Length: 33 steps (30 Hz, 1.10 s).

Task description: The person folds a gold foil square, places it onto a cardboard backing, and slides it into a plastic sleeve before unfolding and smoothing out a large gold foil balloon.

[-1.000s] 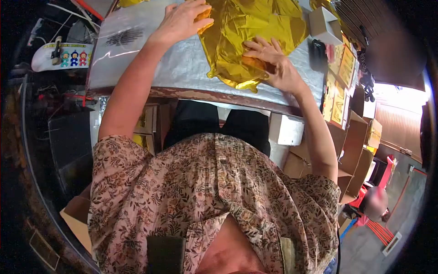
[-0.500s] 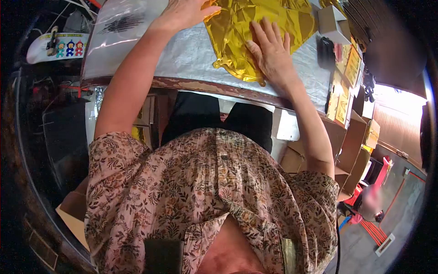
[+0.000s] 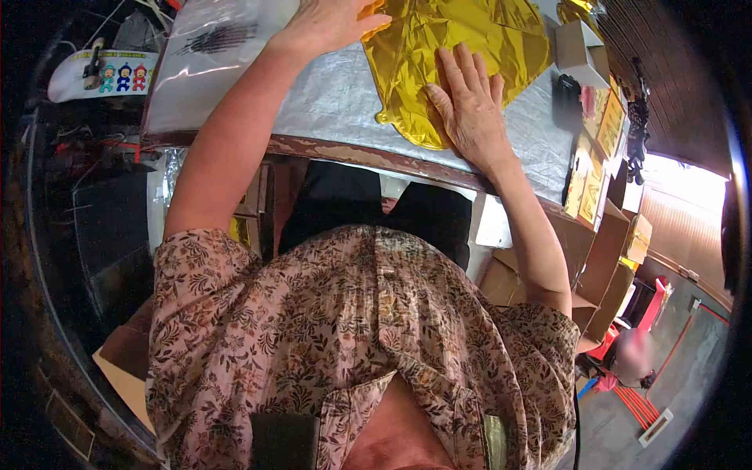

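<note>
A flat, crinkled gold foil balloon point(image 3: 419, 74) lies on the silver-covered table point(image 3: 329, 98), its upper part cut off by the top of the view. My right hand point(image 3: 474, 113) rests palm down on its lower right part, the fingers stretched out over the foil. At the balloon's upper left edge is my left hand point(image 3: 333, 27), thumb held out to the right; its fingertips look orange and are partly out of view. Neither hand grasps anything that I can see.
A clear plastic sheet point(image 3: 215, 74) covers the table's left side. At the right stand a small white box point(image 3: 580, 51), a black object point(image 3: 565, 98) and yellow-labelled boxes point(image 3: 599, 149). Cardboard boxes point(image 3: 603, 266) are stacked below. Another person point(image 3: 630, 360) is at the far right.
The foil's lower edge lies flatter and smoother than before. My right hand stays pressed on it, and both hands sit slightly further right in the view, which has shifted a little.
</note>
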Each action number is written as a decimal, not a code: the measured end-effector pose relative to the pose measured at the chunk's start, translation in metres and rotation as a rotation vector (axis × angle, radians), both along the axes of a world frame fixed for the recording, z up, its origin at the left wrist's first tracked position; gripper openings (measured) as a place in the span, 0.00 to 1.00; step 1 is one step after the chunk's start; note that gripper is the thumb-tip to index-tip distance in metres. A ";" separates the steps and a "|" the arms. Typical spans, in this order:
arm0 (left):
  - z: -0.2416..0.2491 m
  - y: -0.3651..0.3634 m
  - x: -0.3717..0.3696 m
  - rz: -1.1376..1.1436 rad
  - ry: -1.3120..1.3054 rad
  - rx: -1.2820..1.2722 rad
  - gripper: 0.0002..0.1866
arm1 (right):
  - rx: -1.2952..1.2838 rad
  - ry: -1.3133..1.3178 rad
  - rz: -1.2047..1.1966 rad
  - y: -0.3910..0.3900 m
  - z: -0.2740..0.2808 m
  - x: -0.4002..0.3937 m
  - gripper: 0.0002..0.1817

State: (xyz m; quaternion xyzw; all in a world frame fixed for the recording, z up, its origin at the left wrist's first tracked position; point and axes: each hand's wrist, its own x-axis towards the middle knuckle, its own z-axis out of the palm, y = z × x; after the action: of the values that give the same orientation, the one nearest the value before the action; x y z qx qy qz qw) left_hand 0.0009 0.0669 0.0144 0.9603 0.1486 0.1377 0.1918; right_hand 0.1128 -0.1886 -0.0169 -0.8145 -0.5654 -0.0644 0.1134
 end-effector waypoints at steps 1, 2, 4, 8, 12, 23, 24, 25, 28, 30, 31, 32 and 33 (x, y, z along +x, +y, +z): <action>-0.001 0.000 0.000 0.000 0.001 0.005 0.28 | -0.021 0.003 -0.015 0.000 0.001 -0.001 0.34; -0.002 0.000 0.001 0.000 0.003 0.010 0.28 | -0.020 0.004 -0.016 -0.001 0.001 -0.001 0.34; -0.022 0.010 -0.003 -0.119 -0.216 0.004 0.28 | -0.021 0.003 -0.006 0.000 0.001 0.000 0.34; -0.041 0.018 0.008 -0.032 -0.131 0.233 0.28 | -0.002 -0.007 -0.008 0.001 0.001 -0.001 0.34; -0.038 0.014 0.009 -0.009 -0.141 0.237 0.26 | -0.018 -0.005 -0.032 0.002 0.005 -0.005 0.34; -0.023 -0.028 0.013 -0.324 -0.168 0.113 0.22 | -0.007 0.043 -0.044 0.000 0.005 -0.006 0.35; -0.023 -0.028 0.013 -0.332 -0.159 0.101 0.23 | 0.007 0.058 -0.054 0.001 0.005 -0.006 0.35; -0.023 -0.028 0.013 -0.340 -0.161 0.104 0.23 | 0.010 0.055 -0.062 -0.001 0.006 -0.005 0.35; -0.022 -0.027 0.012 -0.341 -0.155 0.111 0.23 | 0.025 0.062 -0.072 0.001 0.008 -0.001 0.34; -0.020 -0.029 0.012 -0.341 -0.124 0.104 0.23 | 0.061 0.032 -0.080 0.003 0.011 0.007 0.33; -0.020 -0.029 0.013 -0.344 -0.122 0.103 0.23 | 0.060 0.033 -0.083 0.003 0.010 0.011 0.33; -0.021 -0.029 0.013 -0.343 -0.138 0.111 0.23 | 0.036 0.022 -0.096 0.004 0.009 0.015 0.33; -0.022 -0.028 0.013 -0.338 -0.152 0.120 0.23 | 0.012 0.012 -0.106 0.005 0.009 0.017 0.32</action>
State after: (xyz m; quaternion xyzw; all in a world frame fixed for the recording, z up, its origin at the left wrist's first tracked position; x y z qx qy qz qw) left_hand 0.0135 0.0387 -0.0074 0.9681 -0.0382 0.1843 0.1651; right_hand 0.1299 -0.1836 -0.0083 -0.8430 -0.5202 -0.0690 0.1182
